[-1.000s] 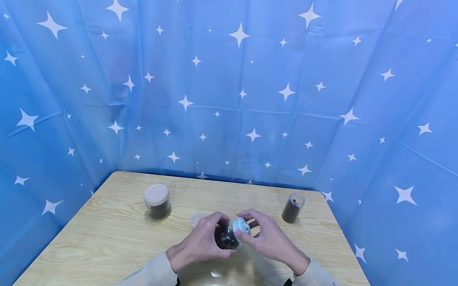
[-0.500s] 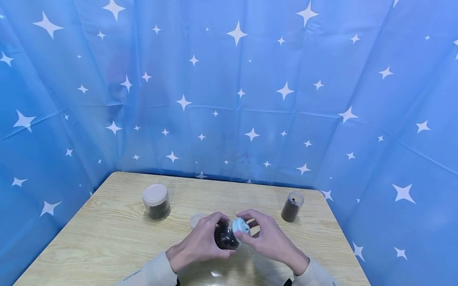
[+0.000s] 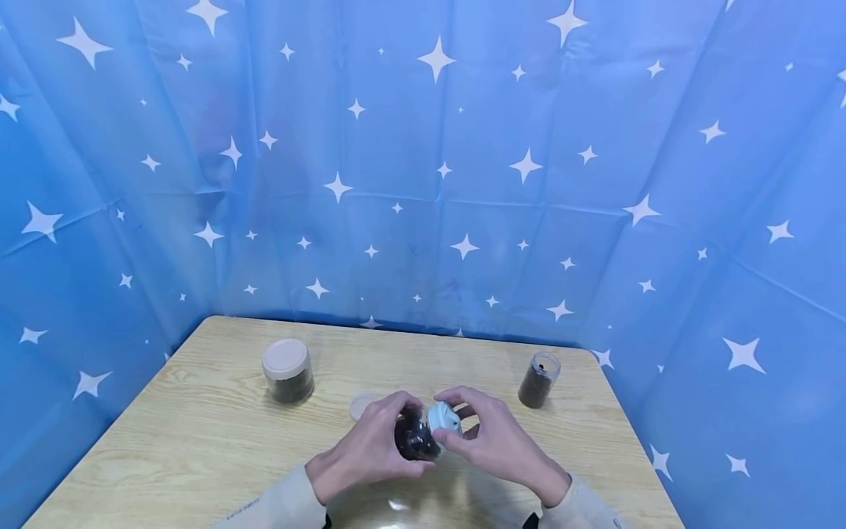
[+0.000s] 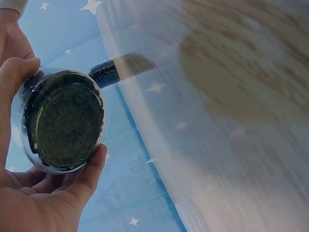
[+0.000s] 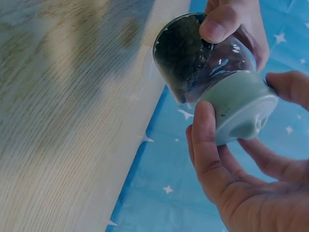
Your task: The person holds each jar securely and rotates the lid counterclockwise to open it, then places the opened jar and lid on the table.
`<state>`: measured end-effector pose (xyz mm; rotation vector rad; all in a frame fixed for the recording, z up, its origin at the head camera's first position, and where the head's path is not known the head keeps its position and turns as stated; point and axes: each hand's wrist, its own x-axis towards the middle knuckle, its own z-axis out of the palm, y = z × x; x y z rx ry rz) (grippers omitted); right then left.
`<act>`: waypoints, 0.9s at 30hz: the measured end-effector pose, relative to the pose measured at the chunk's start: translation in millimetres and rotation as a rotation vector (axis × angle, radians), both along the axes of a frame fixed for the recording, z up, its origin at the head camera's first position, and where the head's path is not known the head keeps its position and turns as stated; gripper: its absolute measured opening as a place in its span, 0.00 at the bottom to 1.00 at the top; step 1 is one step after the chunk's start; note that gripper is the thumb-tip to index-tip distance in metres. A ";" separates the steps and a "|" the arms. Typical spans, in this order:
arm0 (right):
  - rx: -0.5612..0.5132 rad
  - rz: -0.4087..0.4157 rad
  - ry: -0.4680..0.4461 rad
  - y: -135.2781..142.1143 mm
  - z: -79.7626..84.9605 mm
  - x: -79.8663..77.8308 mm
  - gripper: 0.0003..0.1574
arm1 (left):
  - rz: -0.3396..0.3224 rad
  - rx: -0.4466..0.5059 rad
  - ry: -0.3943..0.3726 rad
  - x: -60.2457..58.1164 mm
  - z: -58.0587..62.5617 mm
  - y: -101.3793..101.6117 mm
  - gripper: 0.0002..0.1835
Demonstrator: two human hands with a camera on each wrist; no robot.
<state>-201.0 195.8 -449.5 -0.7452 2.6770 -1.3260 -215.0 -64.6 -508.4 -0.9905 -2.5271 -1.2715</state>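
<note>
Your left hand (image 3: 370, 448) grips a clear jar (image 3: 413, 441) of dark, bean-like pieces, tilted over the wooden table (image 3: 198, 433). Your right hand (image 3: 492, 437) holds its pale-blue lid (image 3: 444, 416) between fingers and thumb, at the jar's mouth. A white-lidded jar (image 3: 288, 373) stands farther left, a narrower canister (image 3: 537, 383) farther right.

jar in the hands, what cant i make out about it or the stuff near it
Head view: the left side of the glass jar, hidden by the left hand.
Head view: part of the clear disc, covered by that hand.
Right wrist view: the jar's rim, covered by the pale blue lid.
Head view: print on the left sleeve, too small to read.
</note>
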 end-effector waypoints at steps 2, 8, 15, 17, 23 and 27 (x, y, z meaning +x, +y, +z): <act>-0.005 0.007 -0.001 0.0 0.4 -0.5 0.28 | 0.003 0.000 -0.002 -0.1 0.1 -0.4 0.41; -0.004 0.018 -0.003 0.8 0.3 -0.6 0.27 | -0.003 -0.005 0.004 -1.0 0.1 -0.2 0.41; -0.001 0.024 0.012 1.4 0.0 -0.7 0.27 | -0.006 0.000 0.002 -1.5 0.1 -0.2 0.41; -0.006 0.035 0.014 2.1 -0.4 -1.0 0.27 | -0.005 -0.001 -0.002 -1.4 -0.1 -0.5 0.41; -0.012 0.098 0.056 5.8 -2.6 -3.0 0.29 | -0.005 -0.003 0.000 -0.5 -0.5 -0.6 0.41; -0.002 0.137 0.093 7.8 -3.9 -4.6 0.30 | -0.007 -0.003 0.006 -0.4 -1.3 -0.6 0.41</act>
